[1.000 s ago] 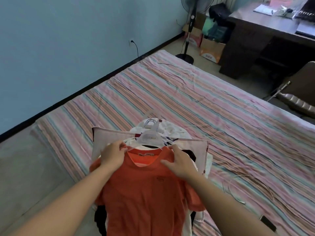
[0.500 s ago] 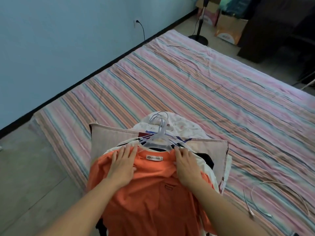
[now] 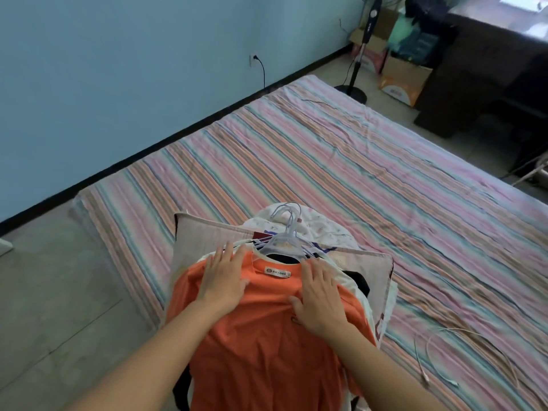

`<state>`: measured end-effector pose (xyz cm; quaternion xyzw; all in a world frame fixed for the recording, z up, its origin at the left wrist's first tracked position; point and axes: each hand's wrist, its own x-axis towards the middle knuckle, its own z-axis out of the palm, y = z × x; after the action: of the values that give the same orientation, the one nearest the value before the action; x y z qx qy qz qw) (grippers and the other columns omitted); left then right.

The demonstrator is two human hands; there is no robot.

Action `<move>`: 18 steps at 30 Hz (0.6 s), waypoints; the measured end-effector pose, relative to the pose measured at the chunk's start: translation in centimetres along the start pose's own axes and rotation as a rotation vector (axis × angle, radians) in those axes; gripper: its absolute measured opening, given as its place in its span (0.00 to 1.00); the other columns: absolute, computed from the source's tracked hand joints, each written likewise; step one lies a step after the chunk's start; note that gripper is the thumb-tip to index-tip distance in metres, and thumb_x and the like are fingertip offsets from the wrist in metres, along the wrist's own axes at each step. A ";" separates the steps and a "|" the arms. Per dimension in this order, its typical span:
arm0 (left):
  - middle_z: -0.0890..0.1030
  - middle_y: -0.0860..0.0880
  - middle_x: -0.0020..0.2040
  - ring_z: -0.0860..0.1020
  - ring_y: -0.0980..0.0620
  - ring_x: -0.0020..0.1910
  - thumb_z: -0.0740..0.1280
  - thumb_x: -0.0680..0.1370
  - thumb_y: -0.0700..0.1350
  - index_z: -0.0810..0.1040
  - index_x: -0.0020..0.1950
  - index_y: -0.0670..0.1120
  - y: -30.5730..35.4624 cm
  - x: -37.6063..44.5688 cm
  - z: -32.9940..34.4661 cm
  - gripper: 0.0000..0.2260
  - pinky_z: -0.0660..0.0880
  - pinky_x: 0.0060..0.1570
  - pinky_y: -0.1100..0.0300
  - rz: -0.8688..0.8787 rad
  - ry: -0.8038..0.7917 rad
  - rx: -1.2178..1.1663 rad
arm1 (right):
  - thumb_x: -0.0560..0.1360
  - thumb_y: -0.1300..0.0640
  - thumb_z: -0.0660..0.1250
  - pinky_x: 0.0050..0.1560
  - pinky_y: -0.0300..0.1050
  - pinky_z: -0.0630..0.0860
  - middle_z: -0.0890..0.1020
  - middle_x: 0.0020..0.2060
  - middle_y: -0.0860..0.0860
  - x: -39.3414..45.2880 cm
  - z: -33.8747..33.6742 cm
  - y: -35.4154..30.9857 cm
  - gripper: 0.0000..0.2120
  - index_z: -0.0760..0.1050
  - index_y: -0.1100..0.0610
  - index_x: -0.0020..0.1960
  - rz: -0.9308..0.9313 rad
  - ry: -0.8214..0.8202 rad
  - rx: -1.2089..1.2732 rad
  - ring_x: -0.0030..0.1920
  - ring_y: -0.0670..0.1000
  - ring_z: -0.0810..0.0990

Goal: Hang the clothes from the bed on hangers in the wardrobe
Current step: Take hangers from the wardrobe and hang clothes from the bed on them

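Note:
An orange T-shirt (image 3: pixel 264 345) lies on top of a pile of clothes at the near corner of the striped bed (image 3: pixel 341 161). Several pale plastic hangers (image 3: pixel 284 235) stick out above its collar, their hooks resting on a white printed garment (image 3: pixel 320 229). My left hand (image 3: pixel 222 280) lies flat on the shirt's left shoulder, fingers straight. On the right shoulder, my right hand (image 3: pixel 318 295) presses down flat in the same way. A pale pillow (image 3: pixel 204 235) sits under the pile.
A white cable (image 3: pixel 439 360) lies loose on the bed to the right of the pile. A standing fan (image 3: pixel 355 69), cardboard boxes (image 3: pixel 406 78) and a dark desk (image 3: pixel 480 63) stand beyond the bed's far end. Grey floor (image 3: pixel 53 307) runs along the left, under a blue wall.
Both hands have gone from gripping the shirt at the collar to lying flat on its shoulders. The shirt now lies spread over the pile, and the camera has tilted up slightly.

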<state>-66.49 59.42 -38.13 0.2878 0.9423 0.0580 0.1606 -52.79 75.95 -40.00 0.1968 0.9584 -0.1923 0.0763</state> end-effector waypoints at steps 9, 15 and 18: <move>0.74 0.49 0.67 0.71 0.47 0.67 0.72 0.73 0.53 0.67 0.75 0.51 -4.8 -11.5 -8.2 0.32 0.62 0.70 0.56 0.051 0.105 -0.083 | 0.76 0.48 0.65 0.71 0.46 0.62 0.69 0.70 0.52 -6.6 -5.8 -10.3 0.28 0.65 0.55 0.73 -0.244 -0.068 -0.007 0.71 0.55 0.66; 0.75 0.46 0.68 0.73 0.46 0.66 0.73 0.72 0.53 0.70 0.72 0.48 -9.0 -21.0 -15.1 0.30 0.70 0.65 0.55 -0.082 0.102 -0.112 | 0.76 0.45 0.65 0.65 0.49 0.69 0.73 0.64 0.52 -11.3 -10.8 -19.0 0.26 0.68 0.55 0.70 -0.350 -0.064 -0.059 0.65 0.56 0.71; 0.74 0.46 0.68 0.73 0.46 0.67 0.72 0.74 0.53 0.68 0.74 0.48 -10.7 -27.0 -18.8 0.30 0.71 0.61 0.56 -0.133 0.105 -0.097 | 0.75 0.42 0.65 0.63 0.49 0.71 0.74 0.64 0.51 -14.4 -13.6 -24.2 0.28 0.69 0.54 0.70 -0.443 -0.083 -0.072 0.65 0.55 0.73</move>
<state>-57.30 35.08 -15.35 0.2130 0.9625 0.1079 0.1284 -50.42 55.83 -16.17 -0.0294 0.9805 -0.1778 0.0784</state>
